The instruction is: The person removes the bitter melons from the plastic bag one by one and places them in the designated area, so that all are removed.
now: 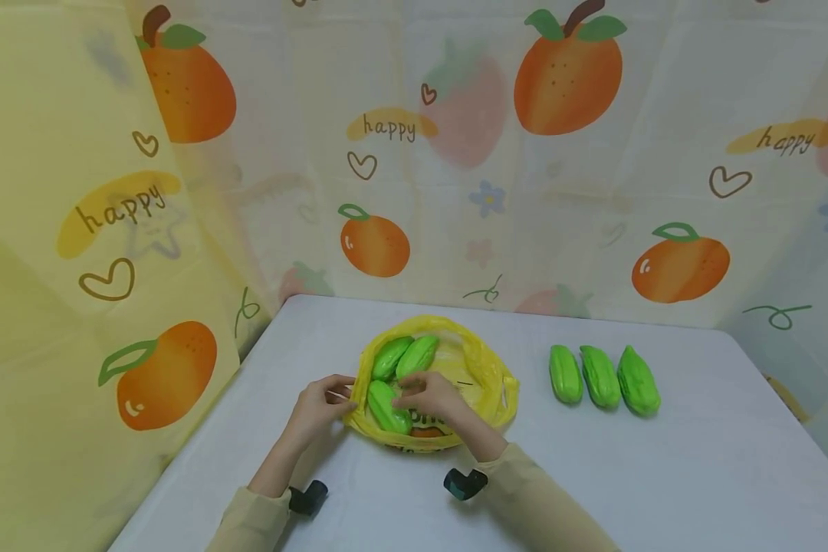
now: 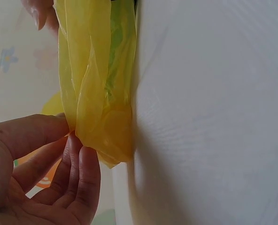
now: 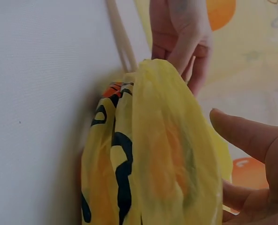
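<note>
A yellow plastic bag (image 1: 486,360) lies with its mouth spread wide on the table. Inside it are three green ridged vegetables, like small gourds: two at the back left, a left one (image 1: 389,358) and a right one (image 1: 418,354), and one (image 1: 386,408) nearer the front. My left hand (image 1: 320,402) pinches the bag's left rim between thumb and fingers, as the left wrist view shows. Over the bag's mouth is my right hand (image 1: 436,396), its thumb apart from its fingers, close above the front vegetable. The bag's side hides part of its fingers in the right wrist view.
To the right of the bag, three more green vegetables lie in a row: a left one (image 1: 566,374), a middle one (image 1: 600,376) and a right one (image 1: 639,382). A white cloth covers the table (image 1: 704,460). Fruit-printed curtains (image 1: 455,245) hang behind and at the left.
</note>
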Demonstrator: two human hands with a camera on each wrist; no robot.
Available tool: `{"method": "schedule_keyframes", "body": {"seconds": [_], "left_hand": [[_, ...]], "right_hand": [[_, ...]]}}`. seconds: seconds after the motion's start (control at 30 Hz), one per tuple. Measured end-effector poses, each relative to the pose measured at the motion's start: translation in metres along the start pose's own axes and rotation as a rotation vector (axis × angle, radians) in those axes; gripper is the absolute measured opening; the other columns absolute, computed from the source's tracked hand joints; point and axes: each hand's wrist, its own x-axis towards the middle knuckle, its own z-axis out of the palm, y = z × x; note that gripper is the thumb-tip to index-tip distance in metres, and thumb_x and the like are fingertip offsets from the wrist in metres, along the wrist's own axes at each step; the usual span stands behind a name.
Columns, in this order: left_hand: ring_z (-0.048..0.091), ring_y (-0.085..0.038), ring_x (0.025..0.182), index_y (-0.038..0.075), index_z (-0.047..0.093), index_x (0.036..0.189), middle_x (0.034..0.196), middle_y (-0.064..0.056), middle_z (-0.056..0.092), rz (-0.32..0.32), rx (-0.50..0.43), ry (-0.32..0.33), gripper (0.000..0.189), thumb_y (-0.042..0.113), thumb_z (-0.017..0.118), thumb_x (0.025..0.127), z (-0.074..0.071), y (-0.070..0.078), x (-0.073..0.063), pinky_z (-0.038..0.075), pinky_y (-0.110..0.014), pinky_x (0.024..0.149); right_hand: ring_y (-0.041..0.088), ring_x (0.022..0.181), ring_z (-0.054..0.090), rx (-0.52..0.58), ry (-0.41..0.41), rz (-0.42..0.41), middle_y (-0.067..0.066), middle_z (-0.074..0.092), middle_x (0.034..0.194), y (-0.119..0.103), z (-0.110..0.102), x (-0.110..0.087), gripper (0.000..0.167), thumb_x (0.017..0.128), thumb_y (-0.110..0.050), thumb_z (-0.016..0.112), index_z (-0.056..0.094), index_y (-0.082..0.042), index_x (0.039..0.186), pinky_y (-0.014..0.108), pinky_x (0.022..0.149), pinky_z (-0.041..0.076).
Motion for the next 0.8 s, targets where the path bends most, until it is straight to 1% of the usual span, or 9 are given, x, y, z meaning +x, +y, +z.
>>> {"method": "schedule_keyframes", "body": {"seconds": [0.07, 0.27, 0.5, 0.63, 0.8], "left_hand": [[0.063, -0.017, 0.082, 0.008, 0.067, 0.113, 0.094, -0.007, 0.065, 0.002, 0.000, -0.001, 0.037, 0.005, 0.074, 0.077, 0.000, 0.000, 0.000, 0.052, -0.030, 0.068], [0.064, -0.017, 0.082, 0.008, 0.067, 0.113, 0.094, -0.007, 0.066, 0.008, -0.008, -0.004, 0.037, 0.005, 0.074, 0.077, 0.000, -0.001, 0.000, 0.053, -0.030, 0.068], [0.064, -0.016, 0.082, 0.009, 0.067, 0.114, 0.094, -0.006, 0.066, 0.003, -0.015, -0.011, 0.037, 0.006, 0.074, 0.077, 0.000, -0.002, 0.001, 0.053, -0.029, 0.067], [0.065, -0.016, 0.082, 0.009, 0.067, 0.113, 0.093, -0.007, 0.066, 0.003, -0.011, -0.010, 0.037, 0.006, 0.074, 0.077, 0.000, -0.002, 0.000, 0.053, -0.030, 0.067], [0.064, -0.016, 0.082, 0.009, 0.067, 0.114, 0.094, -0.007, 0.065, 0.003, -0.001, -0.007, 0.038, 0.006, 0.074, 0.077, -0.001, -0.002, 0.000, 0.053, -0.030, 0.067]], "right_hand": [[0.022, 0.089, 0.064, -0.009, -0.004, -0.002, 0.013, 0.066, 0.109, 0.001, 0.002, 0.000, 0.050, 0.079, -0.025, 0.077, 0.062, -0.005, 0.122, 0.037, 0.077, 0.054], [0.025, 0.095, 0.064, 0.014, -0.015, 0.005, 0.017, 0.065, 0.113, 0.002, 0.008, 0.000, 0.051, 0.077, -0.023, 0.078, 0.061, -0.004, 0.122, 0.037, 0.078, 0.054], [0.027, 0.097, 0.063, -0.005, 0.001, 0.005, 0.015, 0.065, 0.111, 0.004, 0.015, 0.002, 0.051, 0.075, -0.024, 0.080, 0.062, -0.006, 0.119, 0.035, 0.075, 0.054], [0.027, 0.098, 0.063, -0.029, 0.010, 0.016, 0.014, 0.065, 0.112, 0.006, 0.019, 0.003, 0.054, 0.074, -0.027, 0.081, 0.061, -0.008, 0.121, 0.035, 0.075, 0.054], [0.027, 0.099, 0.062, -0.041, 0.008, 0.020, 0.014, 0.064, 0.114, 0.006, 0.022, 0.004, 0.058, 0.074, -0.028, 0.081, 0.059, -0.006, 0.123, 0.036, 0.075, 0.054]]}}
